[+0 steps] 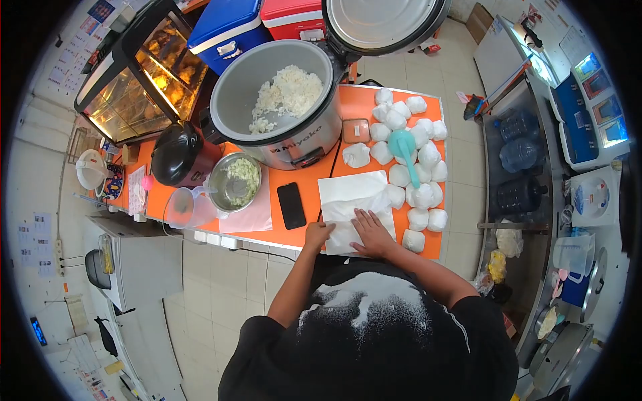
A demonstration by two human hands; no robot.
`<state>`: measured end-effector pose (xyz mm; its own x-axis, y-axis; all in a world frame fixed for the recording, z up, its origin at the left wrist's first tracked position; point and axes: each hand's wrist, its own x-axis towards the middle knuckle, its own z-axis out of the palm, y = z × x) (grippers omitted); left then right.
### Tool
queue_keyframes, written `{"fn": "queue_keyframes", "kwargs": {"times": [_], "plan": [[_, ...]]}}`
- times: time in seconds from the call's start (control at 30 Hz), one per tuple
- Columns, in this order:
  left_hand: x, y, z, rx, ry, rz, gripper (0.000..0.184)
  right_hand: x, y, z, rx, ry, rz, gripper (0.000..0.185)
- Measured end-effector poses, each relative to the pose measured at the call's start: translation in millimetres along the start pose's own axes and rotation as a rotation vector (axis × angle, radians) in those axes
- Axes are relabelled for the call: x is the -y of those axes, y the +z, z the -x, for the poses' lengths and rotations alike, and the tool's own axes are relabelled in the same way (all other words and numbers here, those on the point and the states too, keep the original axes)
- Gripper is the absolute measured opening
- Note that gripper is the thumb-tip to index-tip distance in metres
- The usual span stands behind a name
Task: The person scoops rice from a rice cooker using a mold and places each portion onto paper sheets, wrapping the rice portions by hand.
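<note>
White sheets of wrapping paper [351,189] lie on the orange table in front of me. My right hand [372,234] rests flat on the paper with its fingers spread. At the paper's lower left edge, my left hand [318,236] is closed, its fingers curled against the edge. To the right sit several white paper-wrapped bundles [429,156], with a teal rice paddle [402,143] lying on top. A black phone [291,206] lies left of the paper. Behind it stands a large open rice cooker [304,137] with white rice [292,90] inside.
A steel bowl [219,190] with pale shredded food stands at left, near a clear plastic jug [187,208] and a dark lidded cooker [175,157]. A small orange-lidded box [356,131] sits by the bundles. Blue [226,30] and red [292,17] coolers stand behind.
</note>
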<state>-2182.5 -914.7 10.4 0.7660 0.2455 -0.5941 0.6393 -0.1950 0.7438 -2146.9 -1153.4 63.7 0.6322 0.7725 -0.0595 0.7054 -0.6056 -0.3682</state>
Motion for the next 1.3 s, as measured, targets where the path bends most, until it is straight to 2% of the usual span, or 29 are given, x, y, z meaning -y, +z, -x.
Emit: {"fn": "queue_keyframes", "kwargs": {"times": [0.03, 0.1, 0.13, 0.17, 0.2, 0.27, 0.3, 0.33, 0.37, 0.4, 0.43, 0.47, 0.53, 0.57, 0.6, 0.63, 0.7, 0.77, 0.83, 0.87, 0.93, 1.0, 1.03, 1.1, 1.17, 1.2, 1.23, 1.3], "plan": [[-4.1, -1.8, 5.5, 0.002, 0.001, -0.003, 0.039, 2.9, -14.4, 0.7, 0.025, -0.018, -0.046, 0.075], [-10.5, -6.6, 21.8, 0.216, -0.229, -0.015, 0.034, 4.8, -22.6, 0.5, 0.048, -0.035, -0.093, 0.072], [-12.0, -8.0, 28.4, 0.322, -0.345, -0.02, 0.032, 3.8, -22.7, 1.3, 0.025, -0.065, -0.067, 0.064], [-3.4, -7.9, 25.2, 0.382, -0.455, 0.163, 0.029, 2.0, -23.6, 1.4, 0.0, -0.095, -0.041, 0.056], [-0.6, -11.7, 21.1, 0.383, -0.452, 0.158, 0.029, -5.6, -14.2, -0.8, -0.004, -0.091, -0.04, 0.056], [4.6, -26.0, 11.8, 0.416, -0.7, 0.969, 0.027, -29.2, 20.2, -7.2, -0.049, -0.146, 0.209, 0.039], [16.4, -34.9, 7.2, 0.469, -0.536, 0.982, 0.023, -31.1, 17.4, -11.2, -0.052, -0.144, 0.212, 0.039], [0.0, -29.7, 14.5, 0.473, -0.531, 0.98, 0.023, -32.6, 10.9, -17.7, -0.057, -0.088, -0.012, 0.031], [-15.5, -17.9, 25.4, -0.052, 0.068, 0.384, 0.027, -34.3, 4.1, -24.4, -0.061, -0.033, -0.235, 0.024], [-40.1, -11.2, 41.0, -0.56, 0.64, -0.253, 0.033, -36.3, -5.6, -33.3, -0.065, -0.036, -0.229, 0.024], [-67.7, -12.7, 53.7, -0.468, 0.762, -0.368, 0.036, -38.1, -17.5, -44.0, 0.068, 0.042, -0.233, 0.023], [-81.6, -13.5, 53.7, -0.477, 0.769, -0.365, 0.036, -39.8, -25.3, -52.0, 0.2, 0.119, -0.236, 0.022], [-104.8, -17.5, 44.8, -0.129, 1.071, -0.86, 0.033, -52.1, -16.6, -64.1, 0.191, 0.063, -0.204, 0.021], [-89.9, -13.8, 14.0, 0.101, 0.817, -0.91, 0.027, -61.6, -14.4, -74.4, 0.18, 0.012, -0.17, 0.02], [-78.6, -11.4, -8.9, 0.141, 0.705, -0.82, 0.027, -59.8, -23.0, -80.1, 0.217, 0.077, -0.149, 0.02], [-76.2, -12.0, -22.4, 0.178, 0.6, -0.727, 0.027, -61.7, -21.0, -80.7, 0.138, 0.129, -0.199, 0.019], [-84.5, -17.2, -32.9, 0.213, 0.562, -0.738, 0.024, -71.5, -13.7, -82.6, 0.149, 0.217, -0.134, 0.018], [-82.7, -19.2, -41.5, 0.231, 0.582, -0.708, 0.02, -73.2, -15.0, -74.6, 0.041, 0.351, -0.219, 0.013], [-69.8, -20.6, -52.9, 0.291, 0.553, -0.689, 0.022, -72.7, -14.9, -71.2, 0.066, 0.461, -0.192, 0.016], [-68.1, -20.1, -52.9, 0.269, 0.566, -0.689, 0.022, -72.3, -8.8, -70.4, 0.049, 0.458, -0.169, 0.018], [-66.4, -17.0, -46.3, 0.136, 0.447, -0.709, 0.026, -69.0, -4.0, -70.5, 0.021, 0.447, -0.138, 0.02], [-63.5, -12.3, -39.7, 0.089, 0.413, -0.696, 0.026, -61.4, -7.8, -66.4, -0.174, 0.199, 0.171, 0.021], [-59.8, -9.4, -38.3, 0.056, 0.369, -0.681, 0.027, -60.9, -9.4, -64.2, -0.187, 0.194, 0.176, 0.021], [-51.9, -4.8, -37.8, 0.024, 0.437, -0.713, 0.026, -60.9, -14.2, -63.3, -0.055, 0.143, 0.184, 0.019], [-51.6, -3.2, -34.1, -0.004, 0.501, -0.747, 0.025, -59.0, -13.3, -59.3, -0.047, 0.143, 0.174, 0.016], [-56.4, -3.0, -28.2, -0.121, 0.643, -0.812, 0.02, -58.7, -11.9, -59.7, -0.027, 0.149, 0.161, 0.014], [-54.8, -2.4, -23.8, -0.232, 0.78, -0.875, 0.017, -56.6, -1.7, -56.2, -0.039, 0.152, 0.159, 0.014], [-52.9, -0.7, -21.8, -0.181, 0.778, -0.935, 0.014, -52.6, 13.0, -52.2, -0.184, 0.214, -0.041, 0.011]]}}
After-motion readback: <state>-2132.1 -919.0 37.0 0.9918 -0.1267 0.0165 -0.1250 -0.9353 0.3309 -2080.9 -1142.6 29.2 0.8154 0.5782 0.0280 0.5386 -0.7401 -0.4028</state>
